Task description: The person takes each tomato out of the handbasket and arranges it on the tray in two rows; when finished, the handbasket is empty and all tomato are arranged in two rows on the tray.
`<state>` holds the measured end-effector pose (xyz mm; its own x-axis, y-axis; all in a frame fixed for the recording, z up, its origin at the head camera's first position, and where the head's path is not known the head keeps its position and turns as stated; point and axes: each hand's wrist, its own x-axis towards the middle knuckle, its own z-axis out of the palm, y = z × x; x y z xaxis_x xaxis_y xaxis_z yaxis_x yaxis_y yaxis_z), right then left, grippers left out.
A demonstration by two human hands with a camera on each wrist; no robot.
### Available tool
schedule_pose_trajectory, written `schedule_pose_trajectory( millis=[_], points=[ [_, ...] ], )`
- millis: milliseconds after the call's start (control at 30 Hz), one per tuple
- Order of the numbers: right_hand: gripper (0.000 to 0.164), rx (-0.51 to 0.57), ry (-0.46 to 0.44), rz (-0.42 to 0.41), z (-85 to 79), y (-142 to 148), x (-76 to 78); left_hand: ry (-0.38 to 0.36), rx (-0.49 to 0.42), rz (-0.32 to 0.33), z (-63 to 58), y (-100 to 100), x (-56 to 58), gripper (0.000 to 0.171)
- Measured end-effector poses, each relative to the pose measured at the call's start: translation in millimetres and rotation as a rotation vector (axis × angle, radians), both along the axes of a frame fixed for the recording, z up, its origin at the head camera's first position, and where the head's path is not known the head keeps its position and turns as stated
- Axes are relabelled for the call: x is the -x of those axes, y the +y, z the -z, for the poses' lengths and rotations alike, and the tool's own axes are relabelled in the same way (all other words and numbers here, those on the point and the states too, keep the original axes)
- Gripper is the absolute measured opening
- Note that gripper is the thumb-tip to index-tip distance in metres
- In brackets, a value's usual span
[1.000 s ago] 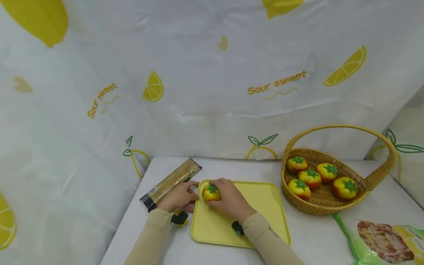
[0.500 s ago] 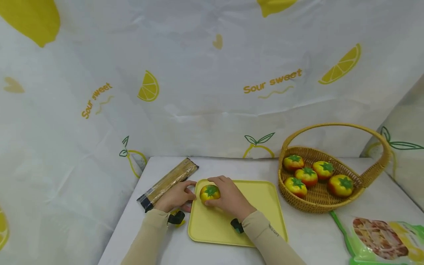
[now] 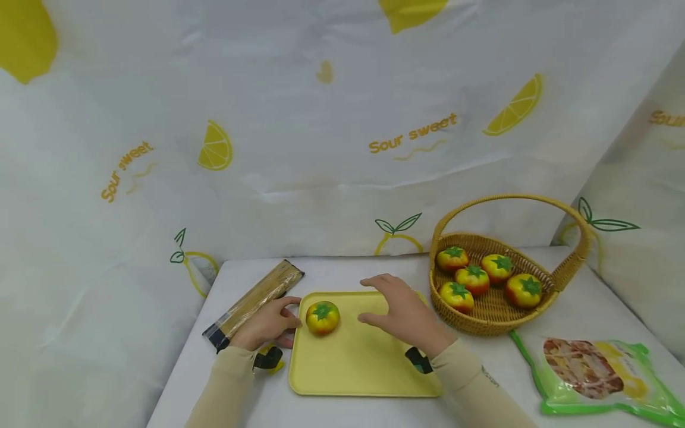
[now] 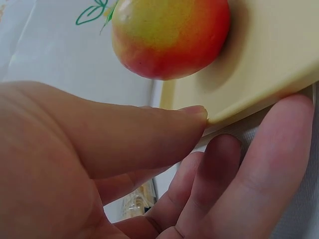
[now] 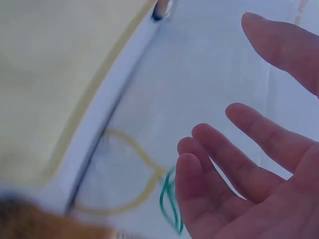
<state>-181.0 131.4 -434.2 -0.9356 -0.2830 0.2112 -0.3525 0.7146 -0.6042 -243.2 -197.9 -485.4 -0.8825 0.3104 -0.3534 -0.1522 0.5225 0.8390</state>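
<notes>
So, right hand: spread wide above tray, empty.
Left hand: I touch tray's left edge, fingers loose.
Tomato: on tray, near that edge.
Risk: my nudging the tray could roll it.

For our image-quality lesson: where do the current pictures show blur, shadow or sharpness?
Head view: orange lettering on the white lemon-print cloth is legible; left wrist view: a shadow darkens the pale yellow rectangular tray beside the round red-and-yellow fruit; right wrist view: an orange-brown shape, lower left, is blurred, the right hand clearer.
</notes>
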Motion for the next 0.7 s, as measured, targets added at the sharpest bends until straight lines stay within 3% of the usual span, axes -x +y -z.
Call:
schedule_pose_trajectory(
  millis=[167,433,700],
  points=[
    [0.059,-0.121,0.065,0.069,-11.3,65.4,-14.1,-0.002,0.024,-0.026,-1.2,-4.4,-2.3,0.059],
    [0.066,-0.252,0.013,0.260,-17.9,176.7,-30.1,-0.008,0.029,-0.016,2.0,-5.7,-2.1,0.059],
    [0.073,-0.339,-0.062,0.339,-13.2,232.5,-28.2,-0.008,0.032,0.001,1.3,-2.8,0.7,0.061]
  ],
)
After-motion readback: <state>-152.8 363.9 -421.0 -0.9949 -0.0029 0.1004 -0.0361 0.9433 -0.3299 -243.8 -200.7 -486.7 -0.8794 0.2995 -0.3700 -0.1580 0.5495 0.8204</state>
